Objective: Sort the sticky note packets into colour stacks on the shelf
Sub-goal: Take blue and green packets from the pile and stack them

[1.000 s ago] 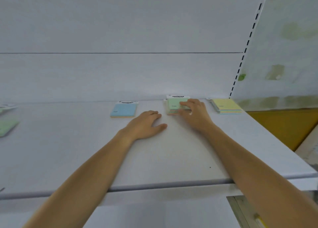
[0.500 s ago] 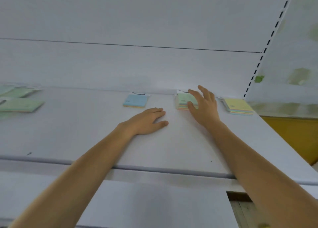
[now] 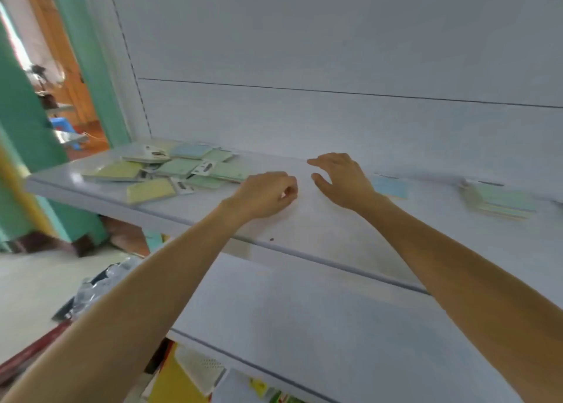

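Note:
A loose heap of green, yellow and blue sticky note packets [image 3: 179, 169] lies at the left end of the white shelf [image 3: 320, 235]. A single blue packet [image 3: 391, 187] lies to the right of my right hand, and a green stack [image 3: 499, 201] sits further right, blurred. My left hand [image 3: 268, 194] hovers over the shelf just right of the heap, fingers curled, holding nothing. Beside it my right hand [image 3: 341, 178] is spread, fingers apart, empty, pointing toward the heap.
The shelf's front edge [image 3: 304, 255] runs diagonally below my wrists, with a lower shelf [image 3: 304, 326] under it. A green door frame [image 3: 100, 67] and floor clutter [image 3: 100, 284] are at the left. The white back panel [image 3: 304, 67] rises behind.
The view has swung left, bringing the unsorted heap into sight. My right hand left the green stack and moved left, empty. My left hand also shifted left and its fingers curled.

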The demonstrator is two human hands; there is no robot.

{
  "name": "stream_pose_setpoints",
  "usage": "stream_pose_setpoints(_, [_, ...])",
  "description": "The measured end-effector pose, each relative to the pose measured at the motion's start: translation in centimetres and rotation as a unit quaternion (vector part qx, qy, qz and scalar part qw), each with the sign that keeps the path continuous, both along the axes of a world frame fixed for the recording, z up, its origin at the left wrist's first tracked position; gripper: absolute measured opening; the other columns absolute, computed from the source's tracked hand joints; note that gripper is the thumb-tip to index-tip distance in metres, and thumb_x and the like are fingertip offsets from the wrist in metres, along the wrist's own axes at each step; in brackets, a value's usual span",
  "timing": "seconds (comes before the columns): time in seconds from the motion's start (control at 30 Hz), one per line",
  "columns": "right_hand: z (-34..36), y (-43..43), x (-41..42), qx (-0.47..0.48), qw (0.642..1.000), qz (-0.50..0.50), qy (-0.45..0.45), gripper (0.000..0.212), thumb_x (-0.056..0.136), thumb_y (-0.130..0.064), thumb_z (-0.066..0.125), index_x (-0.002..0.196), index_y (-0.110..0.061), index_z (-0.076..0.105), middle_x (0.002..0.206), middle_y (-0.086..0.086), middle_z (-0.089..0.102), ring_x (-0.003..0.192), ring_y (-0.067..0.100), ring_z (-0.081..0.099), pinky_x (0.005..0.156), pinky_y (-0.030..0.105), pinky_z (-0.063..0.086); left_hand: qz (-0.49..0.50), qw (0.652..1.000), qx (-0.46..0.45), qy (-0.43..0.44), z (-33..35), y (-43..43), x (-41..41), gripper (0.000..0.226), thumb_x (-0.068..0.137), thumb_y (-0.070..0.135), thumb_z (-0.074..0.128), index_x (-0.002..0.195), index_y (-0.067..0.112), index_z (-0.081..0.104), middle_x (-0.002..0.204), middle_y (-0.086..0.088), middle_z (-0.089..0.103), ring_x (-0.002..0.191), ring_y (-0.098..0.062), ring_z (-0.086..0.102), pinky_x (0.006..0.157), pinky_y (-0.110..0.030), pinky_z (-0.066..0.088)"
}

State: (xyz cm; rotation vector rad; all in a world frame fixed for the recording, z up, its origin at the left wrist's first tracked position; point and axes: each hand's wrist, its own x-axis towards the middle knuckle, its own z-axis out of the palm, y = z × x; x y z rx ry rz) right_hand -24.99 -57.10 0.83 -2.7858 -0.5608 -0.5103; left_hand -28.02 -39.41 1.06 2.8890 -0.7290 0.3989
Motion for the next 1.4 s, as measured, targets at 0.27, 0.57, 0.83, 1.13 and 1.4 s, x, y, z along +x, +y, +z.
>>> stream_pose_setpoints(0.27, [-0.7, 14.4, 3.2, -0.009, 0.995, 0.072, 0.066, 0.039, 0.095, -0.029, 0.042, 0.132, -0.021, 0.046, 0.139, 0.008, 0.048, 0.129, 0.029, 0.04, 0.109, 0.042, 0.032, 0.12, 0.99, -0.06, -0.049, 0.7, 15.5, 3.6, 0.021, 0.092, 0.022, 0.044, 0.097, 0.012, 0.062, 0.104, -0.01, 0.063, 0.097, -0.03, 0.06, 0.078, -0.037, 0.046])
stream_pose_setpoints(0.57, [0.1, 18.6, 9.8, 0.058, 0.972, 0.113, 0.199, 0.044, 0.089, -0.022, 0.056, 0.132, -0.024, 0.046, 0.139, 0.006, 0.043, 0.127, 0.022, 0.042, 0.095, 0.025, 0.031, 0.182, 0.976, -0.111, -0.034, 0.0, 24.2, 10.4, 0.02, 0.091, 0.016, 0.044, 0.099, 0.011, 0.063, 0.104, -0.01, 0.064, 0.096, -0.031, 0.06, 0.084, -0.042, 0.05])
stream_pose_setpoints(0.83, [0.7, 18.7, 14.8, 0.065, 0.94, 0.14, 0.304, 0.037, 0.084, -0.022, 0.064, 0.119, -0.028, 0.056, 0.127, 0.002, 0.054, 0.115, 0.012, 0.051, 0.094, 0.024, 0.037, 0.17, 0.981, -0.09, 0.007, 0.3, 26.9, 16.8, 0.03, 0.092, 0.011, 0.046, 0.12, 0.008, 0.056, 0.125, -0.02, 0.054, 0.107, -0.035, 0.057, 0.095, -0.043, 0.046])
stream_pose_setpoints(1.13, [0.3, 19.0, 14.9, 0.118, 0.934, 0.105, 0.32, 0.032, 0.081, -0.029, 0.068, 0.109, -0.037, 0.058, 0.113, 0.0, 0.052, 0.099, 0.013, 0.052, 0.083, 0.023, 0.044, 0.188, 0.966, -0.061, 0.167, 0.4, 26.1, 21.2, 0.058, 0.087, 0.045, 0.052, 0.138, 0.02, 0.038, 0.141, -0.012, 0.046, 0.127, -0.031, 0.044, 0.106, -0.041, 0.038])
stream_pose_setpoints(1.4, [-0.5, 18.0, 14.2, 0.354, 0.901, -0.004, 0.25, 0.038, 0.088, 0.0, 0.046, 0.119, -0.018, 0.059, 0.111, 0.008, 0.052, 0.092, 0.021, 0.052, 0.076, 0.024, 0.046, 0.156, 0.939, -0.266, 0.15, 0.8, 25.9, 22.4, 0.053, 0.08, 0.01, 0.065, 0.129, 0.019, 0.048, 0.134, -0.02, 0.039, 0.111, -0.031, 0.047, 0.095, -0.032, 0.041])
